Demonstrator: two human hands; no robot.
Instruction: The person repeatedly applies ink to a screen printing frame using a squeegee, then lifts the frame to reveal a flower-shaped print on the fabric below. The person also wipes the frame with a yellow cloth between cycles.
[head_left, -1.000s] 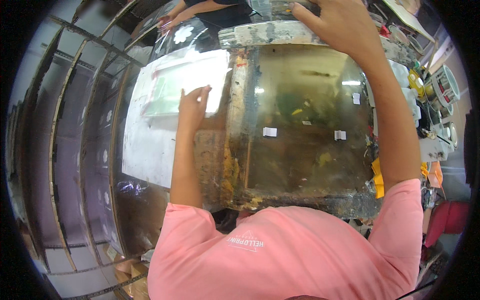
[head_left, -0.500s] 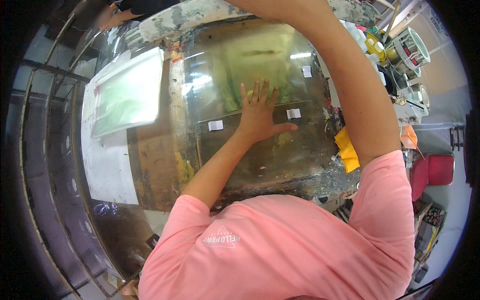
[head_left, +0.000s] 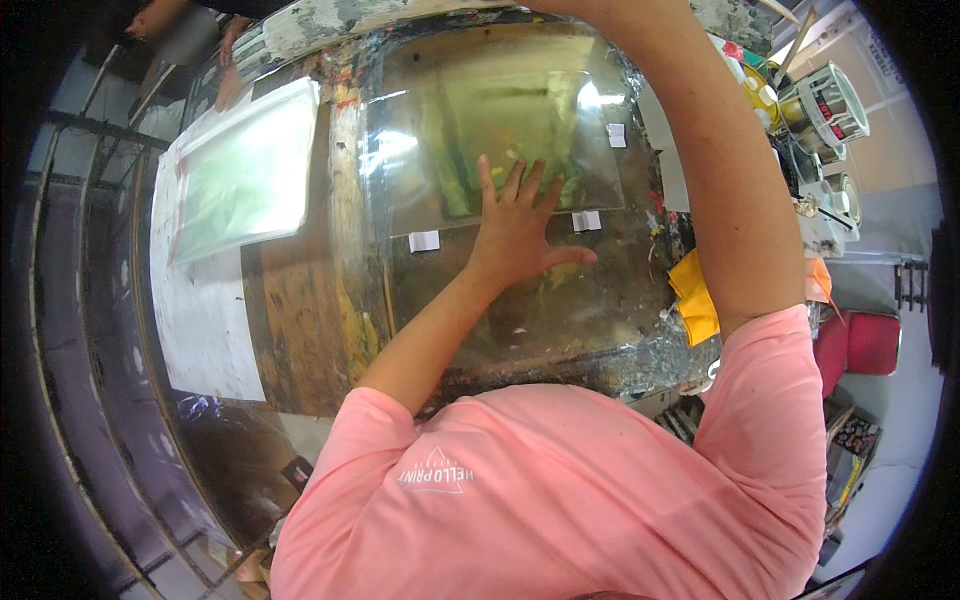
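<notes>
Left fingers (head_left: 513, 185) — clear sheet (head_left: 500, 125) beneath

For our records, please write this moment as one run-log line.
left hand: spread over clear sheet | right hand: out of view | glossy sheets: picture left

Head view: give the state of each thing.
Left hand, palm down, spread over clear sheet
Right hand, cut off above, grip unreadable
Clear sheet, flat on worktop
White tabs, along clear sheet's edges
Pale sheets, flat, partly over white paper
Yellow cloth, creased
</notes>
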